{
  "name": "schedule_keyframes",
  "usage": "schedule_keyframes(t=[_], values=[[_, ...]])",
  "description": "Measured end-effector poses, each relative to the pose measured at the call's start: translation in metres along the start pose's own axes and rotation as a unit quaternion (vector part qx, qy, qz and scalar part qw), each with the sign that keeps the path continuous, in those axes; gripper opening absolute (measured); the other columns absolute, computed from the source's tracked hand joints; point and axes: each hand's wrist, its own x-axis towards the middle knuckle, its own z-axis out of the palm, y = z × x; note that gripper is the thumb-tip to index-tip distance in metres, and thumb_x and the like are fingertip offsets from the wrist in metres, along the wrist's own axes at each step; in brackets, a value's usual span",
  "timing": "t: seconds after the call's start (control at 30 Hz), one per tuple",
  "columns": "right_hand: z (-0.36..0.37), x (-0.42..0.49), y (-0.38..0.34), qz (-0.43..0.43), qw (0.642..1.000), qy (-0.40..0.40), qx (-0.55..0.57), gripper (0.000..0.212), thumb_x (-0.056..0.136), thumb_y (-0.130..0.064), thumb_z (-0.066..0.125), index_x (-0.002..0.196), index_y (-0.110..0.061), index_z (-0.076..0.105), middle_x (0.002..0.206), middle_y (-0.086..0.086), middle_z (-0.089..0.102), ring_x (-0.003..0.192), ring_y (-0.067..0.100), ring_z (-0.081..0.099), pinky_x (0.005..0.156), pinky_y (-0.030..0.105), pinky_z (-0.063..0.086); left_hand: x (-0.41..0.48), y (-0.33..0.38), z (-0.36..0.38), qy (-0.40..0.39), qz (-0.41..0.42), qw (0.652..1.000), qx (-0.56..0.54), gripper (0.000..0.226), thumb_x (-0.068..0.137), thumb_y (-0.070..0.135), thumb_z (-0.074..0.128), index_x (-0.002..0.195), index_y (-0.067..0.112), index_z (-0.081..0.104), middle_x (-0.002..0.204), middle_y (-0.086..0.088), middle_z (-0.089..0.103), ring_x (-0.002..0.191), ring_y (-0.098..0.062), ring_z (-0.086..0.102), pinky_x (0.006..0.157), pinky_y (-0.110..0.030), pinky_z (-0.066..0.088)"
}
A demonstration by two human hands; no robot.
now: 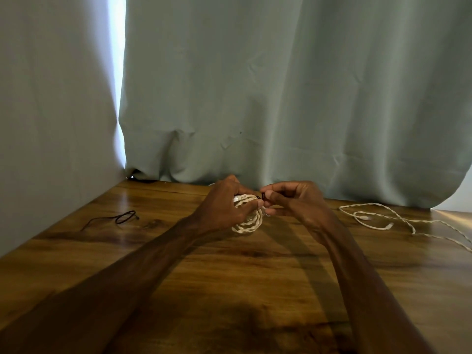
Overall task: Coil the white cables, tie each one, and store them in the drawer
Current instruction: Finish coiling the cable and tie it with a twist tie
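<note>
Coil of white braided cable [249, 223] sits near the middle of the glossy brown wooden table [229, 290]. The left hand [224, 203] grips it, fingers curled round the upper part of the loops where a white plug end shows. Whether the lowest loops touch the wood I cannot tell. At three o'clock of the coil, the right hand [293, 200] pinches a small dark tie [261, 197] between thumb and fingertips, right against the bundle. The cable looks light, soft and limp, with enough spring that the loops would likely fan open if let go. The best hold seems to be across all the strands at one spot, beside where the tie goes round. Its woven cover should give fair grip, while the thin tie may slip from the fingers. Farther out at three o'clock a loose white braided cable [378, 221] sprawls uncoiled. At nine o'clock lies a thin dark cord with a loop [125, 216]. A grey-green curtain [281, 85] hangs at twelve o'clock. No drawer is in view, and nothing blocks the hands.
</note>
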Motion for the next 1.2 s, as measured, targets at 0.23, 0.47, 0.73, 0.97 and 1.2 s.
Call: schedule_keyframes(t=[0.23,0.47,0.73,0.97,1.2], values=[[-0.007,-0.004,-0.001,0.045,0.997,-0.021,0.059,0.030,0.076,-0.005,0.076,0.104,0.007,0.074,0.096,0.022,0.077,0.080,0.027,0.077,0.070,0.027,0.063,-0.001,0.007,-0.002,-0.010,0.011,1.000,0.004,0.021,0.088,0.036,0.070,0.085,0.018,0.080,0.067,0.005,0.069,0.076,-0.013,0.054,0.065,-0.024,0.040],[-0.002,0.000,0.001,0.019,0.999,-0.001,0.028,0.015,0.086,0.004,0.072,0.102,0.006,0.074,0.094,0.023,0.077,0.078,0.026,0.075,0.069,0.027,0.064,-0.001,0.010,-0.005,-0.005,0.007,1.000,0.001,0.012,0.089,0.029,0.075,0.088,0.020,0.082,0.067,0.007,0.069,0.077,-0.012,0.052,0.063,-0.022,0.039],[0.003,0.003,0.004,-0.010,0.999,-0.007,-0.042,0.018,0.092,0.001,0.069,0.109,0.002,0.074,0.096,0.019,0.077,0.079,0.022,0.074,0.066,0.030,0.064,0.000,0.010,-0.004,0.001,0.009,1.000,0.006,0.008,0.088,0.027,0.076,0.091,0.031,0.083,0.067,0.016,0.068,0.075,-0.011,0.052,0.062,-0.011,0.031],[-0.002,0.000,0.001,-0.017,0.999,-0.002,-0.032,0.017,0.086,0.001,0.074,0.103,0.003,0.076,0.094,0.016,0.079,0.083,0.029,0.077,0.072,0.030,0.064,0.000,0.008,-0.004,-0.005,-0.006,1.000,0.001,0.015,0.088,0.035,0.070,0.089,0.026,0.083,0.071,0.011,0.073,0.074,-0.011,0.054,0.065,-0.017,0.037],[-0.003,-0.002,-0.001,0.014,1.000,-0.009,-0.017,0.018,0.080,0.001,0.078,0.099,0.003,0.077,0.092,0.019,0.078,0.085,0.035,0.077,0.074,0.033,0.065,-0.001,0.010,-0.007,-0.012,-0.007,1.000,0.007,0.011,0.087,0.028,0.075,0.086,0.020,0.082,0.068,0.008,0.070,0.074,-0.013,0.056,0.064,-0.013,0.036]])
